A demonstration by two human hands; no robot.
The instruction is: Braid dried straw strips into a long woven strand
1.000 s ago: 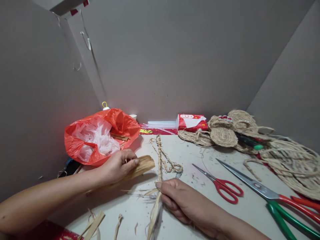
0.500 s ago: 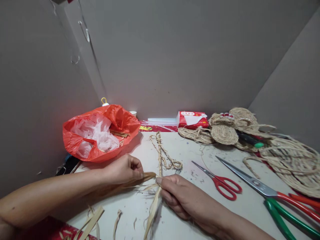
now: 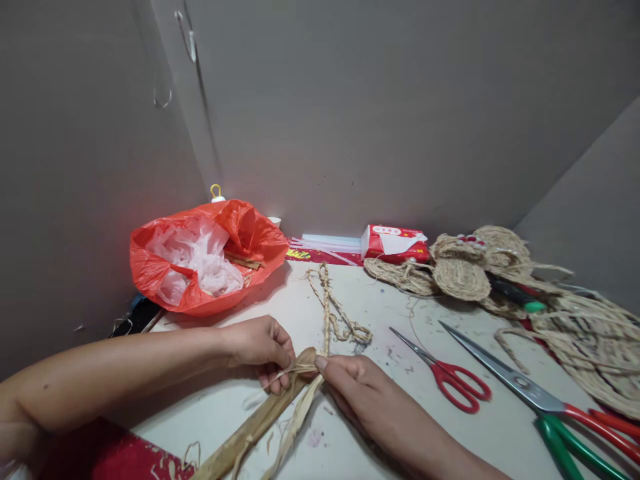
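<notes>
My right hand (image 3: 357,387) pinches the lower end of a thin braided straw cord (image 3: 327,310), where loose strands fan out. My left hand (image 3: 267,353) grips thin strands of dry plant fibre (image 3: 300,367) just left of that pinch. A wide tan fibre strip (image 3: 255,423) runs from between the hands down toward the table's front edge. Paler loose strands (image 3: 295,433) hang beneath my right thumb. Beyond the hands, the cord lies up the table with a curled length (image 3: 357,332) bending to the right.
A red plastic bag (image 3: 210,303) with white plastic inside stands at left. Red-handled scissors (image 3: 463,387) and large shears (image 3: 530,390) lie at right. Behind them are a tissue pack (image 3: 395,243) and coiled straw pieces (image 3: 461,279). Fibre scraps lie at lower left.
The wide tan strip now lies diagonally toward the front, below the hands. My left hand has turned and holds thin strands. My right hand keeps its pinch. The view has shifted slightly.
</notes>
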